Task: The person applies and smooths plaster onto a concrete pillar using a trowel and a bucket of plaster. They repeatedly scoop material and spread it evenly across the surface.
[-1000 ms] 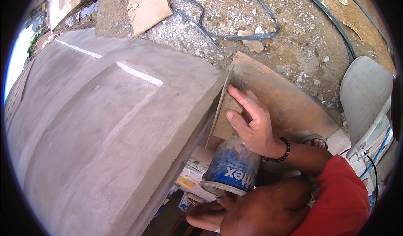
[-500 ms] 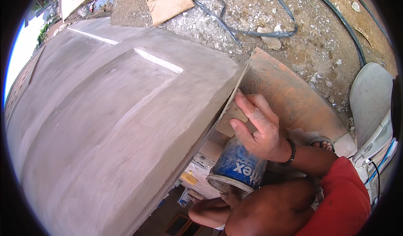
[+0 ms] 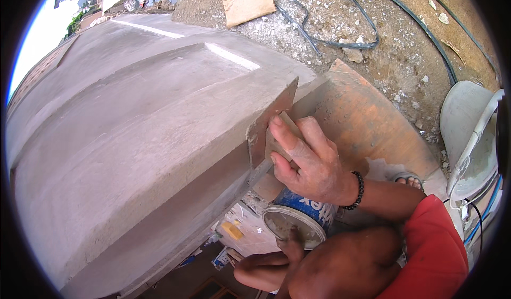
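My right hand [image 3: 311, 163] is closed around the block-like handle of a plastering trowel [image 3: 272, 119]. The trowel's thin, mortar-stained plate stands on edge against the corner of a smooth grey plastered ledge [image 3: 175, 134]. Below that hand a blue paint bucket [image 3: 306, 200] lies tilted, its open mouth towards me and grey residue inside. My left hand [image 3: 293, 243] grips the bucket's near rim, fingertip over the edge; the rest of it is partly hidden by my knee.
Behind the trowel leans an orange-brown, mortar-smeared board [image 3: 367, 120]. Rubble-strewn ground [image 3: 404, 43] beyond carries a dark hose [image 3: 420, 25] and a flattened brown paper sack [image 3: 247, 3]. At the right stands a whitish plastic chair [image 3: 466, 118]. A yellow block [image 3: 232, 231] lies below the ledge.
My right hand has moved the trowel left along the ledge's edge, and its plate has turned to show more of its face. The view has shifted, with the bucket's mouth more visible.
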The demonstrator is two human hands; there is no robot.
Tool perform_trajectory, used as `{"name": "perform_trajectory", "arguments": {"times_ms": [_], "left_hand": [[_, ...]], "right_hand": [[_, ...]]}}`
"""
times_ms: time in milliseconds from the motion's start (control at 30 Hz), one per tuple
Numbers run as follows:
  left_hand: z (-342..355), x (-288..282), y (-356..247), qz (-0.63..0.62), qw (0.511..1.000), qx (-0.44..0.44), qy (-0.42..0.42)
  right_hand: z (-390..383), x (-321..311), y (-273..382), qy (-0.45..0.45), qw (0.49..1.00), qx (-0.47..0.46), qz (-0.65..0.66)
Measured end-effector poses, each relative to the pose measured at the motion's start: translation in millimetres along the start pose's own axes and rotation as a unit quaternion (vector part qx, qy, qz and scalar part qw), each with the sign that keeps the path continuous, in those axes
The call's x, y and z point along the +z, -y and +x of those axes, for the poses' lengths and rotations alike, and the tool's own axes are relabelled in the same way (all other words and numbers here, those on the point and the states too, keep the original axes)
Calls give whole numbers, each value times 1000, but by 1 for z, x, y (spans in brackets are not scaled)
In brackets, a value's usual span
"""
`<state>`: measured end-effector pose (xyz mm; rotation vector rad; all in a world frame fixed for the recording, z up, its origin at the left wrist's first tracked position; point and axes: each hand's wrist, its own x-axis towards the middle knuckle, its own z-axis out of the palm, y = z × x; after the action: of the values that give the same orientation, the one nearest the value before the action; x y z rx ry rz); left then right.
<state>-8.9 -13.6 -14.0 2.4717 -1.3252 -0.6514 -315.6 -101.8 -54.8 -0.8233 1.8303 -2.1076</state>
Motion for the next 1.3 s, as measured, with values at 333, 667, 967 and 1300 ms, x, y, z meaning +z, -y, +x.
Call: {"name": "perform_trajectory", "arguments": {"times_ms": [333,667,967,1300], "left_hand": [[0,-35,-5,-185,961,-32,205],[23,-171,-92,48,935,294,191],[45,-176,-103,295,833,371,284],[67,-174,-98,416,756,401,308]], "right_hand": [[-4,-19,35,47,997,-61,-29],[-49,-88,17,249,942,159,-162],[-20,-251,162,133,964,213,91],[-43,-375,74,-137,935,320,-75]]}}
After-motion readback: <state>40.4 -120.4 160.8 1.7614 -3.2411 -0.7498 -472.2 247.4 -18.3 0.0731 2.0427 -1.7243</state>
